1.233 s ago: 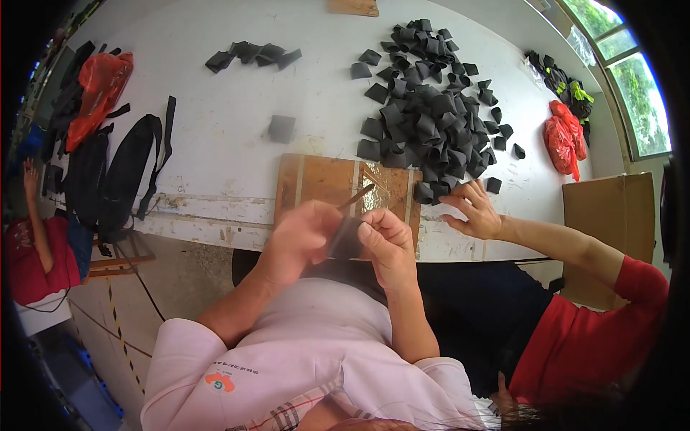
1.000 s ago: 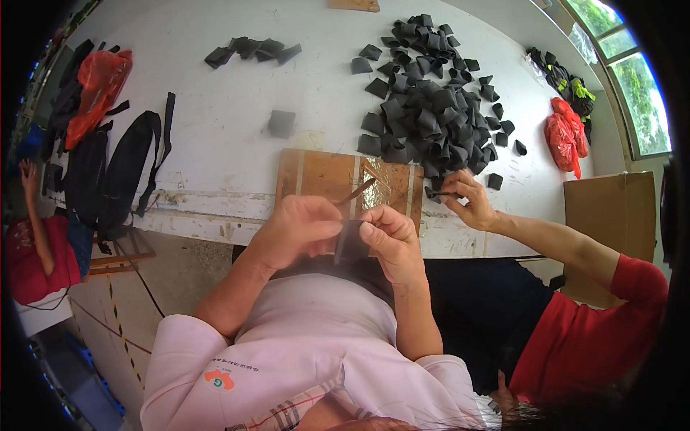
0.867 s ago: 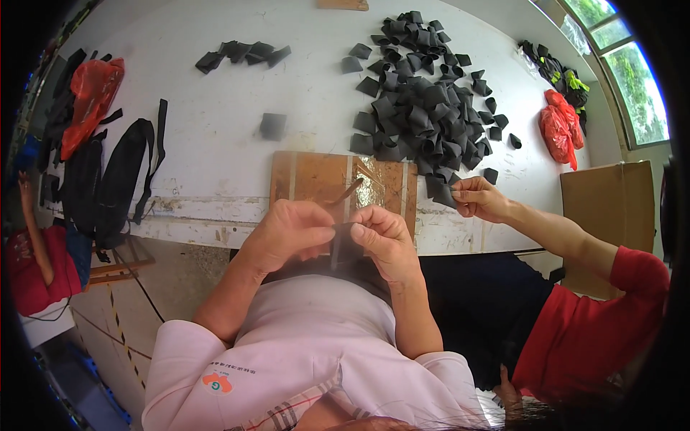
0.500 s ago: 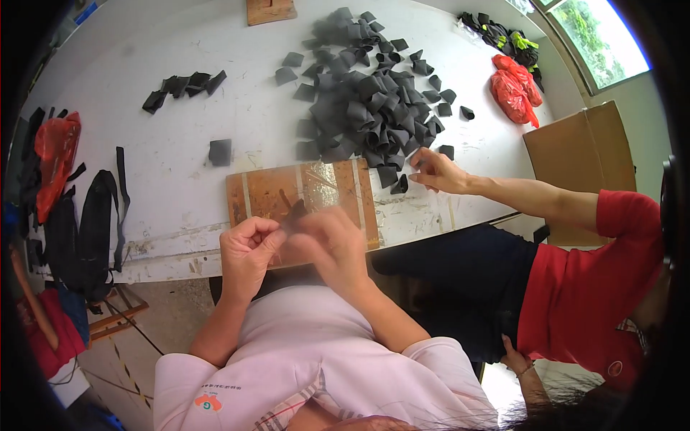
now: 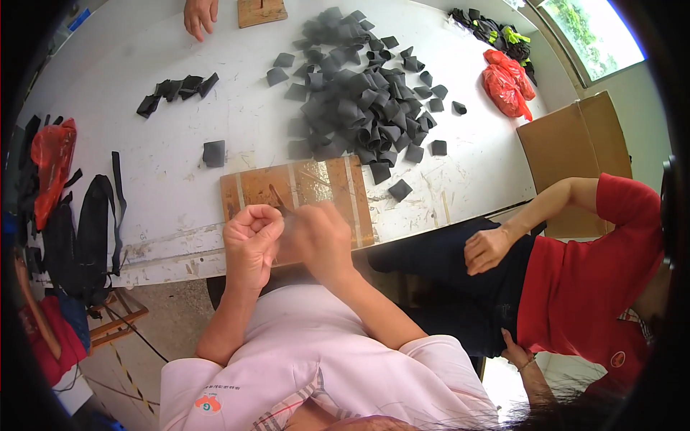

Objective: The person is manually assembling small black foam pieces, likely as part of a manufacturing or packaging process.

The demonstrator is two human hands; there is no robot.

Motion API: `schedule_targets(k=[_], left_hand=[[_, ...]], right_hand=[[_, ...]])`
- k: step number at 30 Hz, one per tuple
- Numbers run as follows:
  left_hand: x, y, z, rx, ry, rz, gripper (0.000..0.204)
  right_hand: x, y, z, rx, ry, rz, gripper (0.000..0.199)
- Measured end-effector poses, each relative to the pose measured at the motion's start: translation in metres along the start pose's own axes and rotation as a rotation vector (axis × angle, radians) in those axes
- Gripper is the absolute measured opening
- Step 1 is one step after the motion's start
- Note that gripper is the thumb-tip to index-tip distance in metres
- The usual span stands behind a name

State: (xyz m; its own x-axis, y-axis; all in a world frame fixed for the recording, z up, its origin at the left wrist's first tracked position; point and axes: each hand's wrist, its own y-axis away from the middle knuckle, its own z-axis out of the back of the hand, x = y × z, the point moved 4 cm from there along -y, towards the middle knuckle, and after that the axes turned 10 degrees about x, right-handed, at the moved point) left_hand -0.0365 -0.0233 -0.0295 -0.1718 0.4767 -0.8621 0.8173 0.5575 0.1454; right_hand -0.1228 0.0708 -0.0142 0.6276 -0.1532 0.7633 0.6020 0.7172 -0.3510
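My left hand (image 5: 251, 241) is closed in a pinch over the near edge of a wooden board (image 5: 241, 188). At its fingertips is a small dark piece (image 5: 287, 211), blurred and mostly covered by the hands. Close beside it, my right hand (image 5: 323, 241) is smeared by motion, so its finger grip cannot be made out. A slim brown peg (image 5: 276, 192) shows on the board just beyond my fingers. Past the board lies a large heap of black folded pieces (image 5: 359, 108). One separate black square (image 5: 213, 154) lies to the board's left.
A co-worker's hand (image 5: 487, 250) is at the right, near the table edge; another person's hand (image 5: 200, 18) reaches in at the far side. Around the table are a second board (image 5: 261, 14), black pieces (image 5: 178, 88), red bags (image 5: 507, 82), black straps (image 5: 97, 223) and a cardboard box (image 5: 578, 151).
The co-worker's hand has drawn back from the heap, and a black piece lies flat near there. Another person's hand has appeared at the far side. My hands remain together over the board's edge.
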Motion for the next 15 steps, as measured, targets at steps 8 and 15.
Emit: schedule_targets(k=[8, 15], left_hand=[[-0.004, 0.009, -0.003, -0.013, -0.369, -0.090, 0.017], [-0.035, -0.003, -0.012, 0.069, 0.224, -0.070, 0.011]], right_hand=[[-0.014, 0.007, -0.006, 0.374, -1.478, -0.800, 0.003], [0.019, -0.021, 0.014, 0.563, -1.167, -0.624, 0.023]])
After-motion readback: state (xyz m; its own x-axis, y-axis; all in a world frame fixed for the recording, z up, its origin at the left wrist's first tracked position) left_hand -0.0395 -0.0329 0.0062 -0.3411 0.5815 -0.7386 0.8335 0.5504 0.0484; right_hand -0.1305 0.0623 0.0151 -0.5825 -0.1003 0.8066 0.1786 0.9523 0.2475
